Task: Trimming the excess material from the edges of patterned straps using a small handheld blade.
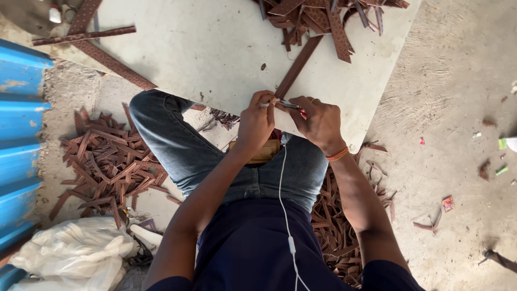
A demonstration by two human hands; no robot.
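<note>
A: State the position of each hand.

B: Left hand (256,119) is closed on the near end of a long brown strip (298,66), pinching it at the near edge of the pale board (215,48). Right hand (319,121) is clenched around a small slim tool (290,105); its kind cannot be told. The tool tip meets the strip end just beside the left fingers.

A: Where does the strip lie?

B: It runs diagonally from the hands toward the far right, flat on the board, its far end touching a heap of like strips (323,19).

A: Which step does this appear to be?

B: By judgement, working or trimming the strip's near end. The following move would call for a steady left pinch and fine control of the tool, since the fingers sit right at the contact point.

A: Surroundings?

B: A pile of cut brown pieces (107,161) lies on the floor to the left, and more scraps (336,226) to the near right. A white cable (284,194) hangs down the person's front, just beneath the hands. A blue corrugated sheet (21,134) stands at the left edge, and a white plastic bag (75,253) lies near left.

A: Obstructions?

B: The cable could catch a wrist; the far heap crowds the strip's far end.
</note>
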